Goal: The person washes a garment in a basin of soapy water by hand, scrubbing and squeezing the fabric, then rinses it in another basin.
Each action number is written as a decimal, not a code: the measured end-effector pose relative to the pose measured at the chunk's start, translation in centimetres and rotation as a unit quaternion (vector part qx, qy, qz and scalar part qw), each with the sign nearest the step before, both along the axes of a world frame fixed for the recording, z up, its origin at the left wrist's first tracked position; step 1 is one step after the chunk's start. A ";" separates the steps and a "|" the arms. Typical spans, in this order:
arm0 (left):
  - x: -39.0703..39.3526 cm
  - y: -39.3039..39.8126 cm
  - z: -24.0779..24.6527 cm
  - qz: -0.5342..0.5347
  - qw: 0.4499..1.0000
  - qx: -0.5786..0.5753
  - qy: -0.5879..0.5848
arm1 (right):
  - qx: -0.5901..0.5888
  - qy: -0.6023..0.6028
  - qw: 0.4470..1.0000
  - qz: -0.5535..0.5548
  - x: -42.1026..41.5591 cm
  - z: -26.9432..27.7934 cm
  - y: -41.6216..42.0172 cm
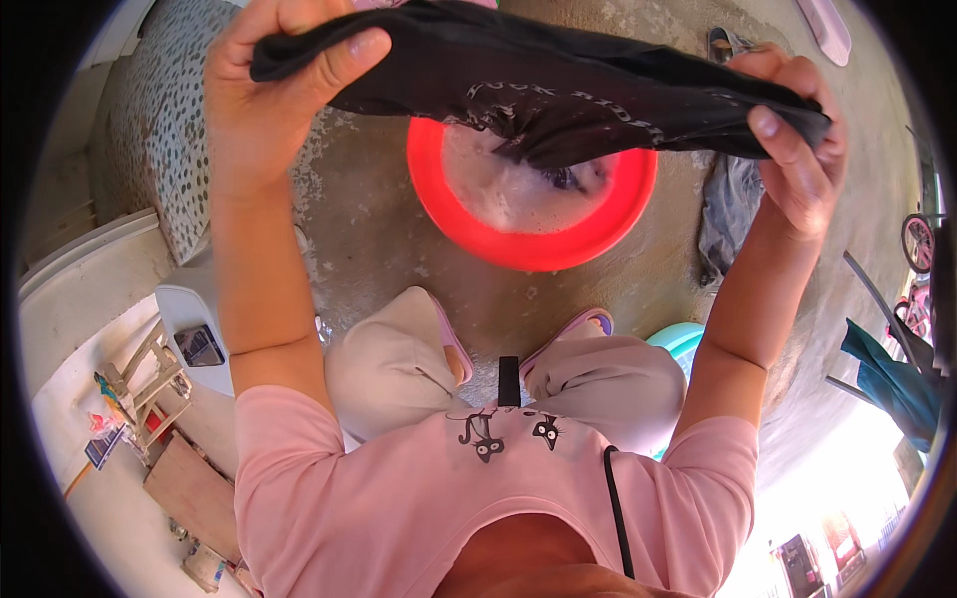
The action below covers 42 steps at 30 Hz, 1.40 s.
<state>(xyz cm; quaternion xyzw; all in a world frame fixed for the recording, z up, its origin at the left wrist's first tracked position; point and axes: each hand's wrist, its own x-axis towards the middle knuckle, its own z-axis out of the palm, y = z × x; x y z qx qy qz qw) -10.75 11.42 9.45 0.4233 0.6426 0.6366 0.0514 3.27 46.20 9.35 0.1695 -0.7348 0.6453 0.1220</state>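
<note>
A dark wet garment [538, 90] with pale lettering is stretched between my two hands, high in the view. My left hand [277, 82] pinches one end, thumb on top. The other end is gripped by my right hand [800, 134]. The garment's bunched middle sags over a red plastic basin [531, 250] on the floor and hides its far part. Cloudy, foamy water [501, 194] fills the basin, with a dark piece of cloth [564, 179] partly in it. Whether the sagging part touches the water, I cannot tell.
Wet blue-grey cloth [725, 209] lies on the concrete floor [359, 217] at the right. A turquoise basin [677, 340] stands beside my right leg. At the left are a pale box-like object [179, 299] with a phone [199, 345] on it, and a wooden frame [146, 381].
</note>
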 end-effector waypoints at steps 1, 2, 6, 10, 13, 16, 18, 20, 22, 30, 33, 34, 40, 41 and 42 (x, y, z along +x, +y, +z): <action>0.1 0.1 1.2 0.008 1.000 0.011 0.022 | -0.002 0.013 0.999 -0.033 0.5 1.1 0.1; -0.1 0.3 2.4 -0.005 0.997 0.025 0.077 | -0.010 0.028 0.998 -0.059 0.9 2.0 0.2; 0.7 0.9 5.7 0.080 0.972 0.032 0.219 | -0.073 0.095 0.986 -0.118 1.8 5.2 0.4; 1.4 1.5 8.9 0.121 0.949 0.056 0.287 | -0.129 0.129 0.980 -0.083 1.7 8.5 0.8; 2.0 1.5 11.8 0.140 0.940 0.071 0.303 | -0.176 0.145 0.968 -0.101 2.2 11.2 1.2; 2.6 1.5 14.3 0.152 0.934 0.098 0.310 | -0.202 0.152 0.967 -0.025 3.0 13.7 1.4; 3.1 1.5 15.6 0.156 0.933 0.115 0.302 | -0.213 0.157 0.964 -0.015 3.4 14.9 1.3; 3.4 1.5 16.5 0.148 0.937 0.130 0.289 | -0.228 0.156 0.961 0.008 3.8 15.8 1.1; 3.7 1.6 17.3 0.133 0.944 0.146 0.265 | -0.218 0.160 0.962 0.035 4.1 16.2 0.7; 6.1 0.8 15.5 -0.052 0.993 0.110 -0.010 | -0.171 0.129 0.976 0.029 4.6 13.7 -0.7; 5.5 0.2 12.2 -0.300 0.941 0.105 -0.118 | -0.178 0.067 0.981 0.042 5.6 10.8 -1.2; 5.4 0.1 10.7 -0.320 0.933 0.064 -0.152 | -0.145 0.042 0.989 0.012 5.9 9.4 -1.4; 7.3 0.2 -1.8 -0.263 0.869 -0.075 -0.412 | -0.161 -0.225 0.961 -0.016 5.7 -2.5 -0.8; 7.0 0.7 -4.6 -0.231 0.843 -0.054 -0.483 | -0.163 -0.268 0.949 -0.040 5.2 -4.8 -0.5; 6.6 1.0 -7.2 -0.172 0.825 -0.054 -0.535 | -0.178 -0.284 0.941 -0.052 4.2 -7.2 -0.2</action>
